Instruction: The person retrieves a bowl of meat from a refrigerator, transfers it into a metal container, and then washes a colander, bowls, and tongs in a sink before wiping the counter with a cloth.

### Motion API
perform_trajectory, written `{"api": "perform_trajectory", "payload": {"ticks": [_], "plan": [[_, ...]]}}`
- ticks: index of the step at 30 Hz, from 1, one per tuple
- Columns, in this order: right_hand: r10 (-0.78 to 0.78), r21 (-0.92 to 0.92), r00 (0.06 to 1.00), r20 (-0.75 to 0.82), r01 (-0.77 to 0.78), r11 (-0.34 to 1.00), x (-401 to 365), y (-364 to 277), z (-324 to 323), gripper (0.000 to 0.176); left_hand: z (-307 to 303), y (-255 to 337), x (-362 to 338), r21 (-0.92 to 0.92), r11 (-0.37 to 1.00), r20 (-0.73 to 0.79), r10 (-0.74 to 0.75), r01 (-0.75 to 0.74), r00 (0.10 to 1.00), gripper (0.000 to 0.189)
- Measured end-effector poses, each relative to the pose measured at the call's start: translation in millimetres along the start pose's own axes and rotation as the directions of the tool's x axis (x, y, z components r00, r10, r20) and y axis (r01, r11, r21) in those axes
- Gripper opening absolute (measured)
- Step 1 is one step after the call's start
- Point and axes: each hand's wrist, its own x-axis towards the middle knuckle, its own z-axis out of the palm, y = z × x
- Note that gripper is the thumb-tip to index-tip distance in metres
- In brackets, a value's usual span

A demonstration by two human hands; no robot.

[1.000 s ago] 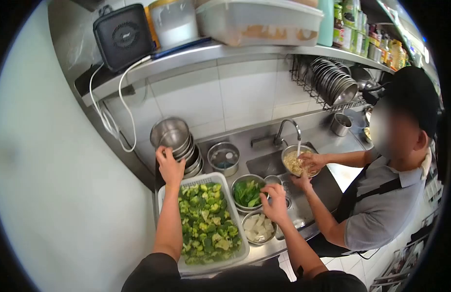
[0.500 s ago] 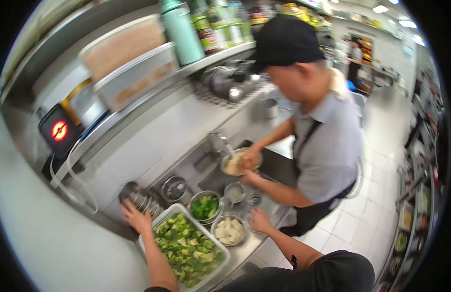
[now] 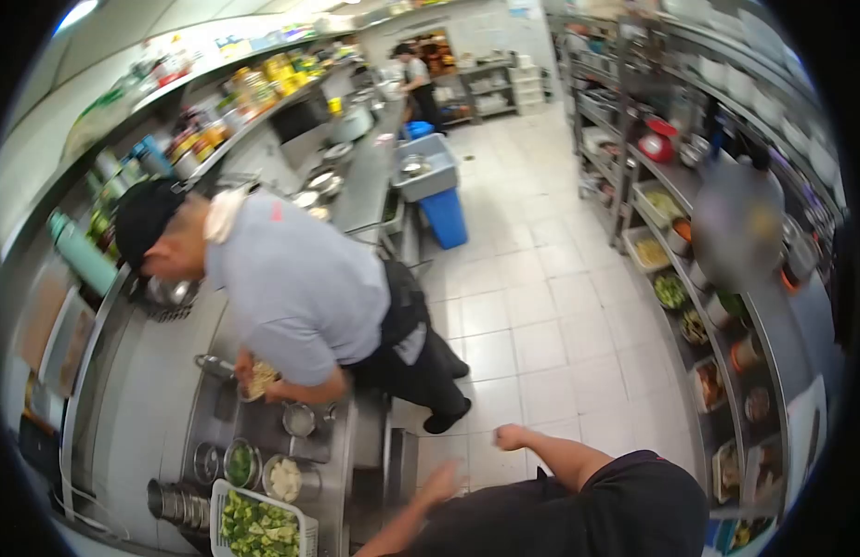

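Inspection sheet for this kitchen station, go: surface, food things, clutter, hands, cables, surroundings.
Surface: steel counter with a sink.
Job's things: white tray of broccoli; beside it a bowl of white pieces and a bowl of greens.
Clutter: stacked steel bowls; a small steel bowl by the sink.
Hands: left hand open, blurred, off the counter edge; right hand fisted above the floor; neither holds anything.
Cables: pale cable by the wall, faint.
Surroundings: co-worker at the sink with a bowl of noodles; blue bin; shelves of food containers; tiled floor.
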Motion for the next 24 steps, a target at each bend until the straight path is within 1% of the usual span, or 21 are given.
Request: {"api": "perform_trajectory", "payload": {"ticks": [1, 2, 3, 4, 5, 6, 8, 9, 10, 11, 12, 13, 15, 16, 17, 18, 19, 20, 21, 23, 24], "plan": [[0.227, -0.023, 0.971, 0.072, -0.225, 0.974, -41, 45, 6, 0.031, 83, -76, 12, -0.48, 0.877, 0.174, 0.106, -0.009, 0.979, 0.056], [0.419, 0.0, 0.908, 0.0, -0.419, 0.908, -87, 88, 19, 0.03, 149, -128, 22, -0.811, 0.557, 0.341, 0.207, 0.176, 0.917, 0.059], [0.585, 0.042, 0.81, 0.045, -0.587, 0.809, -147, 105, 5, 0.031, 139, -93, 23, -0.434, 0.88, 0.561, 0.095, 0.195, 0.823, 0.061], [0.699, 0.105, 0.714, 0.039, -0.699, 0.708, -197, 125, 5, 0.032, 127, -61, 31, -0.148, 0.972, 0.649, -0.042, 0.181, 0.759, 0.062], [0.791, 0.198, 0.611, 0.031, -0.78, 0.594, -242, 151, 14, 0.032, 122, -41, 41, -0.05, 0.981, 0.678, -0.104, 0.187, 0.728, 0.064], [0.818, 0.272, 0.574, -0.046, -0.781, 0.563, -283, 187, 36, 0.033, 116, -22, 51, 0.007, 0.981, 0.684, -0.146, 0.194, 0.715, 0.066], [0.848, 0.346, 0.524, -0.076, -0.784, 0.516, -379, 228, 52, 0.034, 94, 24, 70, 0.111, 0.97, 0.667, -0.232, 0.214, 0.708, 0.069], [0.937, 0.474, 0.338, -0.091, -0.813, 0.339, -426, 234, 65, 0.031, 113, -10, 83, -0.018, 0.978, 0.628, -0.151, 0.207, 0.763, 0.072], [0.987, 0.589, 0.141, -0.078, -0.792, 0.159, -469, 231, 76, 0.028, 90, 27, 88, 0.051, 0.988, 0.634, -0.147, 0.149, 0.759, 0.07], [0.998, 0.661, -0.045, -0.045, -0.75, -0.004, -509, 193, 61, 0.028, 88, 26, 104, 0.068, 0.988, 0.695, -0.149, 0.142, 0.704, 0.069], [0.976, 0.718, -0.215, -0.012, -0.681, -0.141, -537, 158, 44, 0.028, 89, 23, 120, 0.236, 0.97, 0.683, -0.208, 0.058, 0.7, 0.067], [0.971, 0.724, -0.24, 0.013, -0.667, -0.175, -554, 161, 70, 0.028, 85, 38, 133, 0.246, 0.969, 0.702, -0.201, 0.032, 0.683, 0.067], [0.936, 0.833, -0.347, 0.059, -0.5, -0.238, -571, 175, 139, 0.029, 79, 67, 157, 0.469, 0.883, 0.655, -0.343, -0.005, 0.674, 0.064], [0.948, 0.815, -0.301, 0.106, -0.521, -0.256, -568, 173, 161, 0.031, 91, 61, 182, 0.504, 0.842, 0.69, -0.26, -0.191, 0.676, 0.063], [0.956, 0.794, -0.25, 0.154, -0.545, -0.271, -561, 167, 183, 0.032, 107, 49, 202, 0.523, 0.771, 0.729, -0.183, -0.364, 0.66, 0.061], [0.982, 0.703, -0.077, 0.171, -0.689, -0.176, -541, 168, 221, 0.034, 111, 63, 206, 0.483, 0.816, 0.682, -0.124, -0.317, 0.721, 0.058], [0.974, 0.601, 0.097, 0.203, -0.798, -0.046, -529, 175, 250, 0.037, 116, 92, 217, 0.433, 0.86, 0.619, -0.067, -0.27, 0.782, 0.055], [0.955, 0.671, 0.083, 0.283, -0.729, -0.135, -512, 146, 233, 0.041, 119, 125, 221, 0.373, 0.9, 0.601, -0.051, -0.224, 0.798, 0.051], [0.919, 0.588, 0.276, 0.283, -0.807, 0.061, -489, 149, 255, 0.043, 126, 155, 225, 0.31, 0.933, 0.581, -0.035, -0.181, 0.813, 0.047], [0.854, 0.591, 0.447, 0.266, -0.776, 0.222, -452, 139, 246, 0.044, 153, 188, 238, 0.206, 0.955, 0.612, 0.044, -0.212, 0.789, 0.042], [0.818, 0.608, 0.517, 0.254, -0.743, 0.281, -434, 139, 239, 0.045, 168, 197, 246, 0.205, 0.952, 0.63, 0.048, -0.226, 0.775, 0.042]]}}
